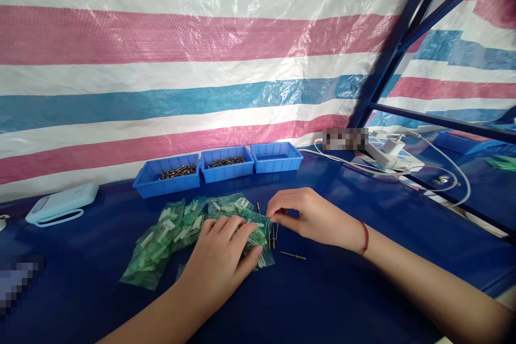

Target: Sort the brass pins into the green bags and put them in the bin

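Observation:
My left hand point(221, 258) lies flat, fingers spread, on a small green plastic bag point(261, 234) at the right end of a heap of green bags point(169, 234) on the dark blue table point(334, 290). My right hand point(308, 215) pinches the mouth of that bag with thumb and fingertips. Several thin dark screws point(273, 234) stick out beside the fingers, and one loose screw point(293, 255) lies on the table just below my right hand. A red string circles my right wrist.
Three blue bins stand in a row behind the bags: left bin point(167, 174) and middle bin point(227, 164) hold screws, right bin point(276, 156) looks bare. A pale blue device point(60, 203) lies far left. White cables and a power strip point(397, 153) sit at back right by a dark frame.

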Tool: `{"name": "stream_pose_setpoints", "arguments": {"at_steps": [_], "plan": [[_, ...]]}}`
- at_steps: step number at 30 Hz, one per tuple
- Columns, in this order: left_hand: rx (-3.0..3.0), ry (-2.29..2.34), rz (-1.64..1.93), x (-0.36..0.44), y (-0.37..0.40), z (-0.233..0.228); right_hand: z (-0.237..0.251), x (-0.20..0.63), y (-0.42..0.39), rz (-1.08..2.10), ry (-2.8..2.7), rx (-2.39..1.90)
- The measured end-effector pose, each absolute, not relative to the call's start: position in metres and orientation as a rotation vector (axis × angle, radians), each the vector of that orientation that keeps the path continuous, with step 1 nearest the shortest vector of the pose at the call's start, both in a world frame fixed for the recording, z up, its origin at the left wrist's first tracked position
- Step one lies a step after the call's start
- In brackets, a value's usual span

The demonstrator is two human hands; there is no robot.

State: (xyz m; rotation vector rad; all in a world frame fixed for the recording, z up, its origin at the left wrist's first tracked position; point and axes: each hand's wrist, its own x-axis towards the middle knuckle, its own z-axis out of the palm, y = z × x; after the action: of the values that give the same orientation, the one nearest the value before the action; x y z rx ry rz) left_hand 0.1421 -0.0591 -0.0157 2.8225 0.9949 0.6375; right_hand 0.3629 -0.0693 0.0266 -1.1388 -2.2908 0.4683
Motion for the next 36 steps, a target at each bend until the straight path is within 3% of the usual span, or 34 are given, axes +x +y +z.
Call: {"name": "stream_pose_setpoints", "arguments": {"at_steps": [11, 23, 36], "plan": [[2.421, 0.94, 0.861, 0.141, -0.058, -0.003, 0.024, 0.343, -0.084, 0.939, -1.878, -1.062], [2.28, 0.887, 1.019, 0.142, -0.058, -0.001, 0.024, 0.342, -0.083, 0.943, -1.838, -1.122], [1.941, 0.981, 1.118, 0.142, -0.059, 0.002, 0.019, 0.334, -0.078, 1.339, -1.522, -0.995]]}}
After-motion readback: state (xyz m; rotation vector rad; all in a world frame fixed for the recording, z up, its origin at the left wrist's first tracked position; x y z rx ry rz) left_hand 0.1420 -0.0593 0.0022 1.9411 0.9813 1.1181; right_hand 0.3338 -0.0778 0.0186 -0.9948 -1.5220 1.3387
